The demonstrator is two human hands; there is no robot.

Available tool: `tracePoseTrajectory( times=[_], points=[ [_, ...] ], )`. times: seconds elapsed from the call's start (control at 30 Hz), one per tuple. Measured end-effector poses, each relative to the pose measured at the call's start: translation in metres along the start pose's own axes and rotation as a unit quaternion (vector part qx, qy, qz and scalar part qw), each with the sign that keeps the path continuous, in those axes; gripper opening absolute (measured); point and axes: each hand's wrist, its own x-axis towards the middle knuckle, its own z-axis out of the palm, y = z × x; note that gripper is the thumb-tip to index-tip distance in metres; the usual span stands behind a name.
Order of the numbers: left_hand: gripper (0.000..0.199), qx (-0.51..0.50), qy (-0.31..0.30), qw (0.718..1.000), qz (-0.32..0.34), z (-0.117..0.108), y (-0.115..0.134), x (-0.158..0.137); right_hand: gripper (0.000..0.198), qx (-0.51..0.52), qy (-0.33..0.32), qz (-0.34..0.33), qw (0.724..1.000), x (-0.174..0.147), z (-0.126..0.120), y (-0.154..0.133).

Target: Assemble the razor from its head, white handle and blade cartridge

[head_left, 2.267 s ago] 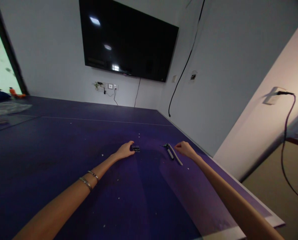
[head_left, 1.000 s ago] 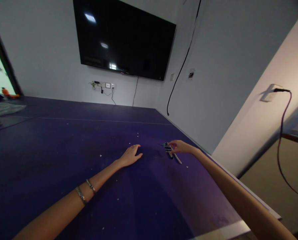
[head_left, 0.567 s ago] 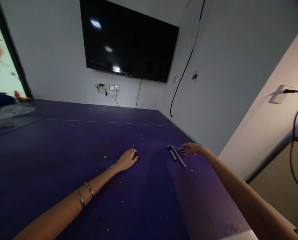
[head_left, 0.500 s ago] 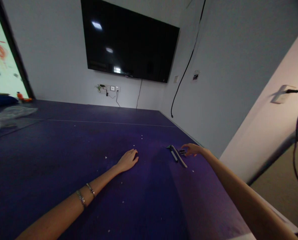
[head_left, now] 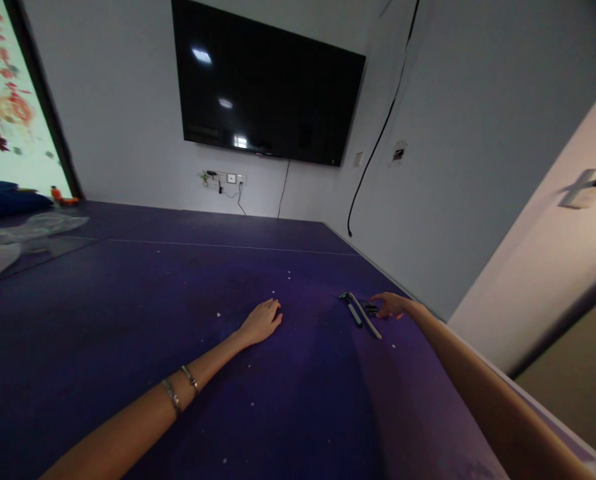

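My left hand point(head_left: 262, 321) lies palm down on the purple surface point(head_left: 298, 400), fingers stretched out, holding nothing. Over on the right, my right hand point(head_left: 392, 305) hovers low with its fingers apart, at a small dark object point(head_left: 371, 310) whose kind I cannot make out. Whether the fingertips touch it is not clear. Beside that object lies a long, pale, narrow strip point(head_left: 367, 319). Left of the strip is a slim tool with a grey and black handle point(head_left: 354, 312), its thin head pointing away from me.
Small white scraps point(head_left: 219, 314) dot the surface. Clear plastic sheeting point(head_left: 38, 227), dark blue cloth point(head_left: 8, 199) and an orange item point(head_left: 63, 197) lie at far left. A black cable point(head_left: 378, 133) hangs by the right wall. A television point(head_left: 268, 87) is mounted on the back wall.
The view has turned slightly left, so everything sits a little further right in the picture. My left hand stays flat; my right hand remains beside the small dark object.
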Motion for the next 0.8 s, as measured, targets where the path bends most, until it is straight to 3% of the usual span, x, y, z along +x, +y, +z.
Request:
tracePoseTrajectory(
  times=[0.27, 0.4, 0.6, 0.8],
  points=[
    [0.03, -0.037, 0.008, 0.999, -0.008, -0.003, 0.002, -0.001, 0.077, -0.003, 0.008, 0.004, 1.0, -0.005, -0.001, -0.004],
    [0.03, -0.036, 0.012, 0.999, -0.002, -0.006, 0.005, 0.0, 0.068, -0.032, 0.042, -0.004, 0.999, -0.006, -0.004, -0.009],
    [0.027, -0.079, 0.048, 0.995, -0.048, -0.014, 0.005, 0.0, 0.047, -0.081, 0.143, -0.102, 0.981, 0.0, -0.006, -0.043],
    [0.026, -0.053, 0.066, 0.993, -0.083, -0.034, -0.016, -0.009, 0.039, -0.114, 0.168, -0.228, 0.952, 0.005, 0.011, -0.096]
  ],
)
